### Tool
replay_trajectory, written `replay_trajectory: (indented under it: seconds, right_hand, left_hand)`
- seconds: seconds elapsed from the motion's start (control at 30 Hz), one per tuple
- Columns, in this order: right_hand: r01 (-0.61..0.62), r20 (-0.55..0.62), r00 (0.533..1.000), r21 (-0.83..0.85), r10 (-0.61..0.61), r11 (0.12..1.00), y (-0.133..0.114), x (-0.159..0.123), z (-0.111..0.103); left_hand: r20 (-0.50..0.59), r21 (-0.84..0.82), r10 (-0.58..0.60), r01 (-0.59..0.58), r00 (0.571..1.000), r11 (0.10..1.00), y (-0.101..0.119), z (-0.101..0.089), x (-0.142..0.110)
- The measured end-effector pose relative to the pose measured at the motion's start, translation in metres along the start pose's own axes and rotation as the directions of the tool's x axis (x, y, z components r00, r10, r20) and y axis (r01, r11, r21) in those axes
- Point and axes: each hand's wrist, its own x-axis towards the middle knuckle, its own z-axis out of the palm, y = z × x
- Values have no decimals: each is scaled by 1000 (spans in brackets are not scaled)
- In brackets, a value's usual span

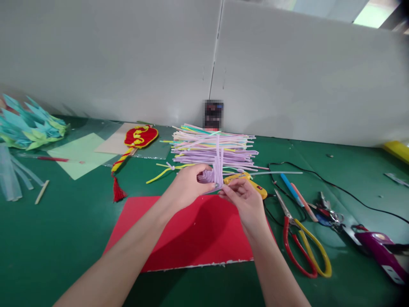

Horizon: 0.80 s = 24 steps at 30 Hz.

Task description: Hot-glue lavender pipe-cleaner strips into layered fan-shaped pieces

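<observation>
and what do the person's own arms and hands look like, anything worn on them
Both the left forearm and right forearm are bare, with no sleeve showing up to the picture's edge. The left hand and right hand wear no gloves, and no watch or bracelet shows on either wrist. The nails are too small to judge.
</observation>
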Motion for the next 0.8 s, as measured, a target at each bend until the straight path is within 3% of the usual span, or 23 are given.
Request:
replay_trajectory:
  seconds: [0.8]
  right_hand:
    - [16,0,1000,-18,-16,1000,-1,-1,1]
  left_hand:
    - [13,-1,17,-17,1000,1000,-2,1,-1]
